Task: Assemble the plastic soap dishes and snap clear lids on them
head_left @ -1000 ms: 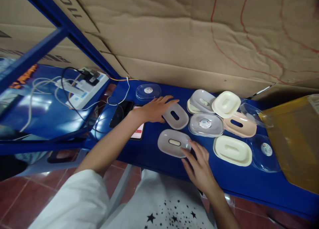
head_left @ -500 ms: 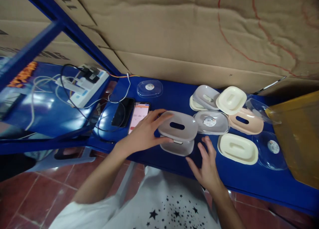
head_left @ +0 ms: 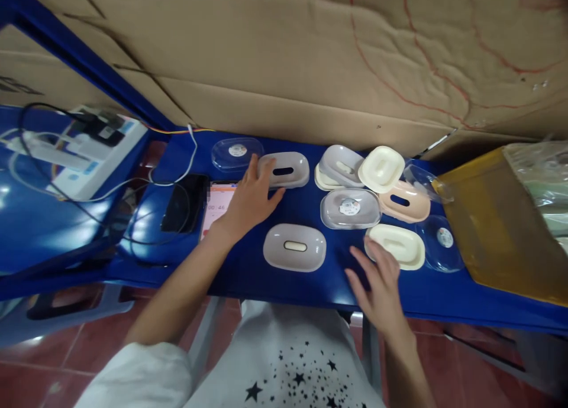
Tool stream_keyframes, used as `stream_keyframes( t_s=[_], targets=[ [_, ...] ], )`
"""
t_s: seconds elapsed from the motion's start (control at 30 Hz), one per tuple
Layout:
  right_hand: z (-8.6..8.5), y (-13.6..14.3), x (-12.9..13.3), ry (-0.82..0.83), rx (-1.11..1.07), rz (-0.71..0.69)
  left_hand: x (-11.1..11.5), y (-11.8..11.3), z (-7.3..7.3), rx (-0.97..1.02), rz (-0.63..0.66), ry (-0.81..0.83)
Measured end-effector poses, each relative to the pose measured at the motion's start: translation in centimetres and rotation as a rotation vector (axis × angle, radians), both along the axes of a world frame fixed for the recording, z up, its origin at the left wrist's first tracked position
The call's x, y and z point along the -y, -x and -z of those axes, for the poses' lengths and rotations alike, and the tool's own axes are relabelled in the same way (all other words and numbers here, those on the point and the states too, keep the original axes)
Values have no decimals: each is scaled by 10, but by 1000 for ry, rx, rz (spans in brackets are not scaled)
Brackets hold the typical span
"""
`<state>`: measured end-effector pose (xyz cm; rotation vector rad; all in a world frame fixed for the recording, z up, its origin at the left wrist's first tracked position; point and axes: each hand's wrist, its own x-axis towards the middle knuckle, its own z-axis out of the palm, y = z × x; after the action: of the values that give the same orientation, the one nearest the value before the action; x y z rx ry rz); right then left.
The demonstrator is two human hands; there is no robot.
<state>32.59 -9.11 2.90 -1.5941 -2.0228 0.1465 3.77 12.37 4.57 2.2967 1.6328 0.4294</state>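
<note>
A grey dish with a dark slot [head_left: 296,170] lies at the back of the blue table. My left hand [head_left: 251,201] is at its left end, fingertips touching the rim and thumb apart below it. Nearer me, a grey dish with a cream bar in its middle [head_left: 295,260] lies by itself. My right hand [head_left: 377,284] hovers with spread fingers and nothing in it, beside a cream dish [head_left: 406,254]. Behind that hand are a grey dish under a labelled clear cover [head_left: 331,214] and a peach slotted dish [head_left: 412,207].
Clear lids lie at the back left [head_left: 222,154] and right [head_left: 435,251]. Stacked grey [head_left: 339,159] and cream dishes [head_left: 384,165] stand at the back. On the left are a lit phone [head_left: 215,210], a dark phone [head_left: 184,204], cables and a power strip [head_left: 95,174]. A box [head_left: 497,224] bounds the right.
My left hand has moved the slotted grey dish back and left, off the other grey dish, and its fingers have loosened. The whole view has shifted. My right hand is still open.
</note>
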Motion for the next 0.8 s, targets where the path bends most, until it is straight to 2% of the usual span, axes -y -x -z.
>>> stream_keyframes(
  t_s=[0.07, 0.13, 0.2, 0.27, 0.37, 0.5, 0.57, 0.67, 0.73, 0.8],
  targets=[
    [-6, -27, 9, -1, 14, 114, 18, 3, -11, 64, 64, -61],
    [-9, -50, 18, 8, 44, 172, 45, 10, -22, 132, 239, -40],
    [-7, -63, 24, 21, 81, 182, 74, 16, -29, 126, 442, 53],
    [-1, -65, 26, 40, 107, 150, 97, 21, -29, 74, 528, 107],
    [6, -52, 27, 78, 111, 50, 111, 25, -19, 8, 520, 75],
    [2, -40, 25, 118, 53, -83, 99, 29, -6, -19, 426, -14],
    [-2, -49, 23, 75, 42, 18, 91, 28, -7, -37, 362, -83],
    [-1, -78, 17, -26, 100, 369, 91, 14, -12, -23, 313, -182],
    [5, -96, 13, -43, 152, 562, 101, -5, -14, 39, 388, -201],
    [14, -108, 9, -30, 189, 664, 116, -30, -13, 93, 558, -170]
  ],
)
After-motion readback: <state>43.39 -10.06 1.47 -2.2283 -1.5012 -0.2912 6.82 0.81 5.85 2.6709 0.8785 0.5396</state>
